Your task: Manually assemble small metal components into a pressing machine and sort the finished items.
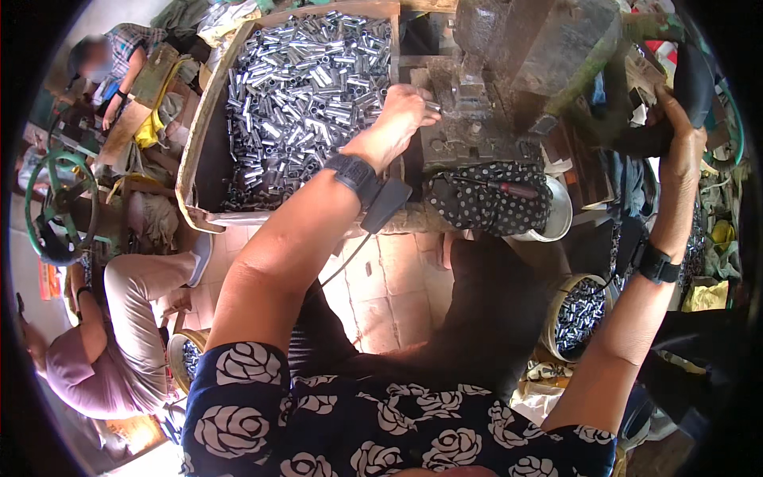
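My left hand (404, 113) is closed on a short shiny metal tube (432, 106), its end pointing at the worn metal die block (465, 131) of a press. Just left of that hand lies a wooden tray (191, 171) heaped with many loose metal tubes (310, 103). My right hand (682, 135) is raised at the far right, wrapped round a black curved handle (694, 83) joined to the green press arm (584, 71). A dark wrist strap shows on each forearm.
A black dotted cloth (485, 207) with a screwdriver (515, 189) covers the bench front, beside a pale bowl (559, 211). A bucket of metal pieces (580, 318) stands lower right. Two people work at the left, near a green wheel (60, 199).
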A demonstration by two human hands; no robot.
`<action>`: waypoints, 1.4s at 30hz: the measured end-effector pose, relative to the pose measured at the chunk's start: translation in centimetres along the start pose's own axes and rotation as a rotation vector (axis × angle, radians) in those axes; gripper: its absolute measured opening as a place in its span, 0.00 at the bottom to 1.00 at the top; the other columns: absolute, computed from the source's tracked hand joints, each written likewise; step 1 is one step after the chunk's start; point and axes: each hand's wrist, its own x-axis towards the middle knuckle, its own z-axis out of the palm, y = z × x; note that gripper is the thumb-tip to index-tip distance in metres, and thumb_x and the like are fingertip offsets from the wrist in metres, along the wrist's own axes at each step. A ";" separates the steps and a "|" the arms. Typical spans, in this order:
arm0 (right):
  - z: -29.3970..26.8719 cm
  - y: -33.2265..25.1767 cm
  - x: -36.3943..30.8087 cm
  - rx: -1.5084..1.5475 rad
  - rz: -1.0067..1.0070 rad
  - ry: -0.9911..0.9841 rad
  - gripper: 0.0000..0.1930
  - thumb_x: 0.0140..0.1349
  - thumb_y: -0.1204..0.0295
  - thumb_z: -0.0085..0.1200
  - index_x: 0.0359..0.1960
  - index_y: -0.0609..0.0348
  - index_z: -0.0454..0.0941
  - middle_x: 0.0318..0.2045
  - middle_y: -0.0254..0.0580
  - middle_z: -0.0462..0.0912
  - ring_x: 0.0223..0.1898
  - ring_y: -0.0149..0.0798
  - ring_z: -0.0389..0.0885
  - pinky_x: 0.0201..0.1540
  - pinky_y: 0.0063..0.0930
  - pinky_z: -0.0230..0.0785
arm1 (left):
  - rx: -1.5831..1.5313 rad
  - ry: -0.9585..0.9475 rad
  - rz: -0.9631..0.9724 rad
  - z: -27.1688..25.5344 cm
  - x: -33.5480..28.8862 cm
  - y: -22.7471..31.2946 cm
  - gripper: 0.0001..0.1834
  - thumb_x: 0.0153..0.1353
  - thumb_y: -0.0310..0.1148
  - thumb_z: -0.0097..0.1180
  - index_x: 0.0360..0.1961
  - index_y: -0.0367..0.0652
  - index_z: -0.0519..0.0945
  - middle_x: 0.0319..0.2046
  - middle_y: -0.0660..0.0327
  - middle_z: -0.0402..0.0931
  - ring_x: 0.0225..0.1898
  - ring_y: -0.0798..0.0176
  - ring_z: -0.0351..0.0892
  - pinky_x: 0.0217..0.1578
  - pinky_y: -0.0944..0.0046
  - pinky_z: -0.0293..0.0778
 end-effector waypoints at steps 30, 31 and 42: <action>1.2 0.3 -2.1 0.109 -0.048 0.152 0.12 0.46 0.69 0.60 0.29 0.64 0.76 0.22 0.37 0.76 0.24 0.30 0.72 0.30 0.22 0.62 | 0.348 0.179 -0.024 4.3 2.1 0.7 0.08 0.49 0.18 0.50 0.31 0.24 0.73 0.20 0.56 0.73 0.13 0.67 0.72 0.10 0.72 0.66; 1.3 1.0 -2.1 0.121 -0.043 0.146 0.12 0.46 0.69 0.60 0.29 0.64 0.76 0.22 0.37 0.76 0.24 0.30 0.72 0.30 0.22 0.62 | 0.322 0.196 -0.025 3.7 1.5 0.9 0.06 0.48 0.19 0.51 0.29 0.26 0.73 0.18 0.57 0.73 0.12 0.67 0.72 0.08 0.73 0.65; 2.8 7.7 -10.2 0.345 0.314 -0.072 0.25 0.53 0.74 0.53 0.52 0.71 0.62 0.45 0.48 0.73 0.47 0.38 0.71 0.50 0.27 0.61 | 0.357 0.299 -0.051 -2.5 -6.6 6.7 0.10 0.50 0.25 0.53 0.34 0.31 0.76 0.25 0.59 0.75 0.19 0.70 0.73 0.14 0.74 0.65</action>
